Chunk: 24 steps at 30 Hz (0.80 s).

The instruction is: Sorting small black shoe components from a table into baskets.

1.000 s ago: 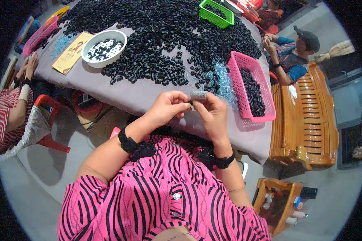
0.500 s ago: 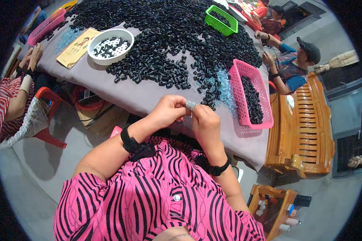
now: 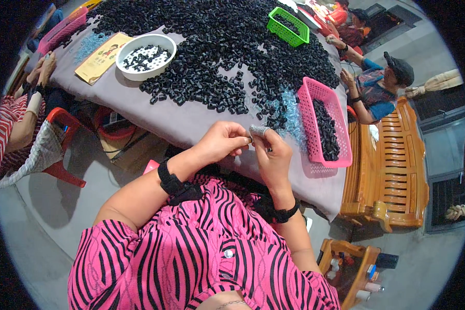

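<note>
My left hand (image 3: 225, 140) is closed in a pinch at the table's near edge, its fingertips on a small dark piece that is mostly hidden. Close beside it is my right hand (image 3: 272, 153), with a grey wrap around the index finger (image 3: 258, 130); its fingers are curled, and what they hold, if anything, I cannot make out. Just beyond both hands lies a wide spread of small black ring-like pieces (image 3: 219, 95). A pink basket (image 3: 303, 121) with more black pieces (image 3: 325, 132) inside stands to the right of my right hand.
Clear bluish plastic scraps (image 3: 293, 113) lie beside the pink basket. A white bowl (image 3: 171, 58) with black pieces and a yellow booklet (image 3: 101, 61) are at left. A green basket (image 3: 287, 36) stands farther back. Other people sit around the table; a wooden bench (image 3: 398, 170) is at right.
My right hand has shifted slightly right and turned, its wrapped finger now lifted off my left fingertips. My left hand has hardly moved and stays pinched.
</note>
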Each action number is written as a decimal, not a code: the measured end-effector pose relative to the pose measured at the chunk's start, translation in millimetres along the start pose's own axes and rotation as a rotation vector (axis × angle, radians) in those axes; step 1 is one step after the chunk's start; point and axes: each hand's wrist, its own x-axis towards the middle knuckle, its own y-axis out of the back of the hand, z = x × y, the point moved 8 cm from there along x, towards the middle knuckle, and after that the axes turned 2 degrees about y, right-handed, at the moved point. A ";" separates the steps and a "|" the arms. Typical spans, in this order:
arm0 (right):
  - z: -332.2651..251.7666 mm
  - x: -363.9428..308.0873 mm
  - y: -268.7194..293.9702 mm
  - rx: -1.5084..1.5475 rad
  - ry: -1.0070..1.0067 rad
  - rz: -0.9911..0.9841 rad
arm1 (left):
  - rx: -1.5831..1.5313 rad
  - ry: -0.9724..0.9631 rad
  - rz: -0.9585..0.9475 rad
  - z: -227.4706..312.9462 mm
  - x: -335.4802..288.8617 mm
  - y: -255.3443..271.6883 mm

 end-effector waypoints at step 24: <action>-68.1 24.8 6.1 -0.242 0.241 -0.251 | -0.096 -0.127 0.028 -0.7 5.5 13.0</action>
